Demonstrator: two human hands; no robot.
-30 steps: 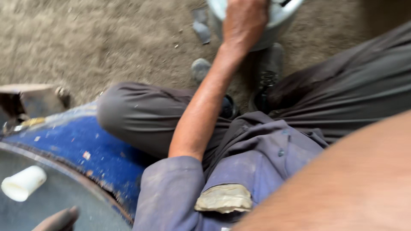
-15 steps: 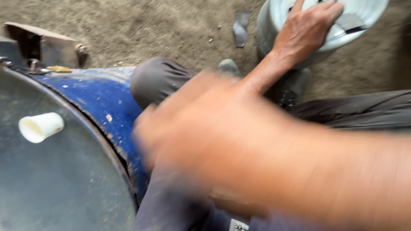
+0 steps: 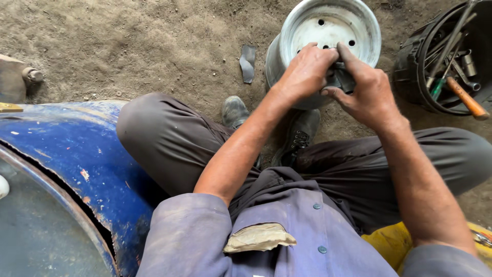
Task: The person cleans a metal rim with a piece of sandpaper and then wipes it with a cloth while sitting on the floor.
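Both hands meet on one small dark piece, perhaps rubber or metal, pinched at the near rim of the round silver steel wheel rim [image 3: 328,38]. The left hand [image 3: 305,72] closes its fingers over the piece from the left; the right hand [image 3: 366,90] clamps it between thumb and forefinger from the right. The piece [image 3: 342,77] sits directly between the two grips, touching the wheel's edge. By my reading, the step in hand is working this piece at the wheel; a next move would need steady pressure from both sides. Right of the wheel stands a black bucket of tools [image 3: 446,56]; left of it lies a dark rubber scrap [image 3: 248,62]; nearer the person, far left, a blue drum [image 3: 66,154].
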